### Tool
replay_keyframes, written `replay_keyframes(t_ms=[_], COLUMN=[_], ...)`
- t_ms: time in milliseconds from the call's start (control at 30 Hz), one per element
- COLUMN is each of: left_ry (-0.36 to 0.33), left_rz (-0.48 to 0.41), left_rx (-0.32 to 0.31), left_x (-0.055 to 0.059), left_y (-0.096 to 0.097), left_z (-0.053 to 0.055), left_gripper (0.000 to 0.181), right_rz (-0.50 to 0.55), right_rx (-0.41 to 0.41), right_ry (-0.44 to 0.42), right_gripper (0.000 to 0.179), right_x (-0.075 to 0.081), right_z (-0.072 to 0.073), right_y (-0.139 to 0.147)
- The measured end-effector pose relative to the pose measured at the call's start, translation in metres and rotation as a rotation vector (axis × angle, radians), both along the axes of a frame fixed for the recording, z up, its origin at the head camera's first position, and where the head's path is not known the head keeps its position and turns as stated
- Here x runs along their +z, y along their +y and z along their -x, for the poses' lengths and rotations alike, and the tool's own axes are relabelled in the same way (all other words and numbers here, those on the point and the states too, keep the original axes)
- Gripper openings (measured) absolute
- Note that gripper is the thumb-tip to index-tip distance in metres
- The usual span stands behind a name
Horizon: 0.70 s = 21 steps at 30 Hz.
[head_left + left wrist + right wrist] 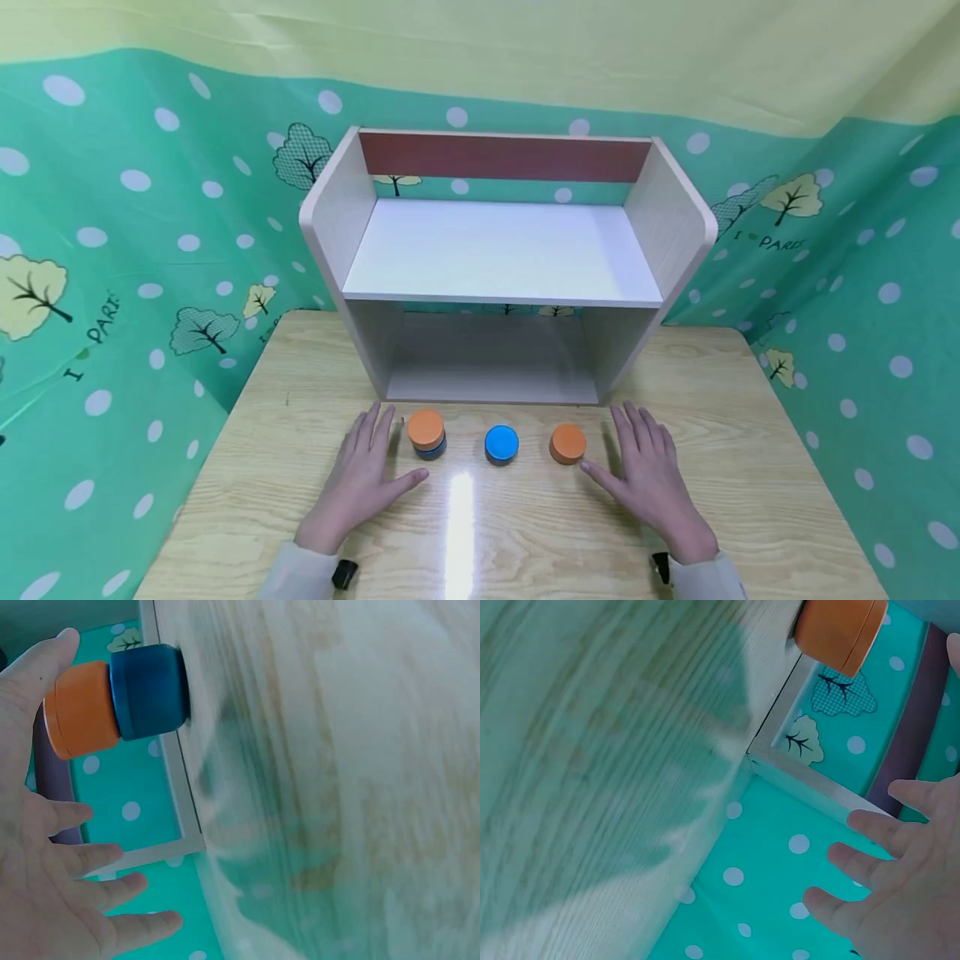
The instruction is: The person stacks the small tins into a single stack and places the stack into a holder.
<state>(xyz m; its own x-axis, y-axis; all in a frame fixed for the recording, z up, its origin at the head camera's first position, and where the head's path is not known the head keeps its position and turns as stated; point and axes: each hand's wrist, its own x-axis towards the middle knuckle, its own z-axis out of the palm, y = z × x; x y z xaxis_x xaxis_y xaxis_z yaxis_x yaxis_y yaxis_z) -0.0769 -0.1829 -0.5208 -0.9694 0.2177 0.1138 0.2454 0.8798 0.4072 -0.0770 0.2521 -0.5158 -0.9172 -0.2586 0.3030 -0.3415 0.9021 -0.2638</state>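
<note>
My left hand (362,475) lies with fingers straight and thumb spread, just left of a stack of two round containers. The stack has an orange container (82,710) on top of a blue container (150,691). Further right, a second blue container (502,444) stands alone on the table. Another orange container (567,443) stands near the thumb of my right hand (647,471), whose fingers are also straight and spread. Neither hand holds anything. In the right wrist view the lone orange container (838,631) shows at the top edge.
Behind the containers stands a white two-level shelf (502,250) with a brown back strip. The wooden table (750,500) reflects a bright streak of light at the front. A green dotted curtain (150,250) hangs round the back and sides.
</note>
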Motion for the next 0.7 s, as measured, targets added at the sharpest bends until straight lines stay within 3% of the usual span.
replay_keyframes(t_ms=[333, 700], left_ry=[-0.026, -0.061], left_rz=[-0.115, -0.276], left_rx=[-0.001, -0.021], left_x=[-0.0056, -0.0072], left_y=[0.0017, 0.0046], left_z=[0.0012, 0.0040], left_gripper=[0.110, 0.106], right_rz=[0.050, 0.210], right_rx=[0.034, 0.095], right_ry=[-0.004, -0.042], right_gripper=[0.103, 0.101], right_x=[0.0010, -0.0007], right_z=[0.0003, 0.0028], right_y=[-0.0030, -0.0082])
